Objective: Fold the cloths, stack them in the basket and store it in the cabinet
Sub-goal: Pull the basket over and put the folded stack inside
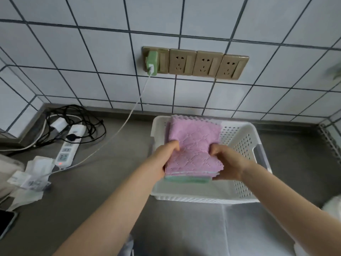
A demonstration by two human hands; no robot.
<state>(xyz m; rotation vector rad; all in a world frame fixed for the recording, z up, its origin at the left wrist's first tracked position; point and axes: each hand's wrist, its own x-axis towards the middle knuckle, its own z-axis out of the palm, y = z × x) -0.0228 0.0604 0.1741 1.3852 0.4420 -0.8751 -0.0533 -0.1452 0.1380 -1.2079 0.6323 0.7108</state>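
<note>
From the head camera, a stack of folded cloths point(193, 146) sits over the white plastic basket point(245, 141) on the grey counter point(103, 182). The top cloth is pink with a stitched diamond pattern and a wavy edge. A green cloth point(186, 180) peeks out at the bottom of the stack. The far end of the stack leans on the basket's back left rim, and the near end is held up in the air.

The cloths look soft, light and floppy. They would bend and slide apart if held by one corner. I think the best place to hold is both sides of the stack at once, thumb on top and fingers under, so the layers stay together.

The left hand point(164, 156) grips the left side of the stack, with its thumb pressed on the pink top. The right hand point(227, 161) grips the right side the same way, fingers curled under the stack.

Off to the left lie a white power strip point(69, 146), a tangle of black cables point(77, 117) and some crumpled paper wrappers point(31, 178). A green charger point(151, 62) is plugged into the wall sockets point(208, 63).
</note>
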